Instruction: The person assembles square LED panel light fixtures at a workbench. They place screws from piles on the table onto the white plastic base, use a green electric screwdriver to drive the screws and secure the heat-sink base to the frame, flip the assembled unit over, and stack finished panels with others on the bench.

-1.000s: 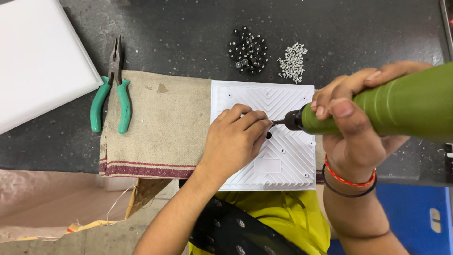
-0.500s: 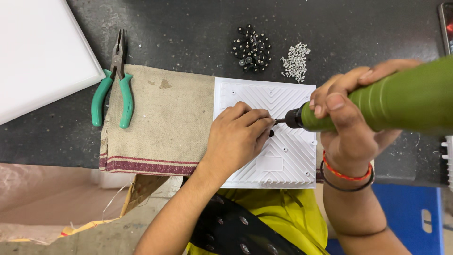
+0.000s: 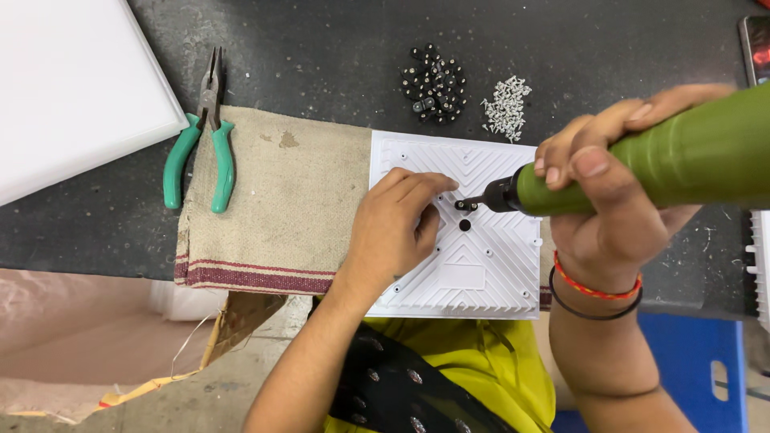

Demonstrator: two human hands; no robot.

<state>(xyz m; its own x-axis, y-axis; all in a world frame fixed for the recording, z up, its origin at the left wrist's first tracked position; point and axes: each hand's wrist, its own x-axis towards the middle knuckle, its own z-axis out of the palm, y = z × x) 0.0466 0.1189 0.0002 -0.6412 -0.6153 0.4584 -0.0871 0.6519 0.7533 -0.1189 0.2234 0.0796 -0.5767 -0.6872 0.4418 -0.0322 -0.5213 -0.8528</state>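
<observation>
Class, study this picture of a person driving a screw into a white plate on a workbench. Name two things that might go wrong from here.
The left hand has its fingertips right beside the tip of the green power screwdriver; a slip might catch them. The white ribbed plate lies partly on a cloth at the bench edge, so it may shift under pressure.

- Green-handled pliers (image 3: pixel 200 140) lie at upper left, handles on the cloth's edge.
- A burlap cloth (image 3: pixel 277 200) with a red stripe covers the middle of the dark table (image 3: pixel 321 48).
- A white board (image 3: pixel 72 88) fills the top left corner.
</observation>
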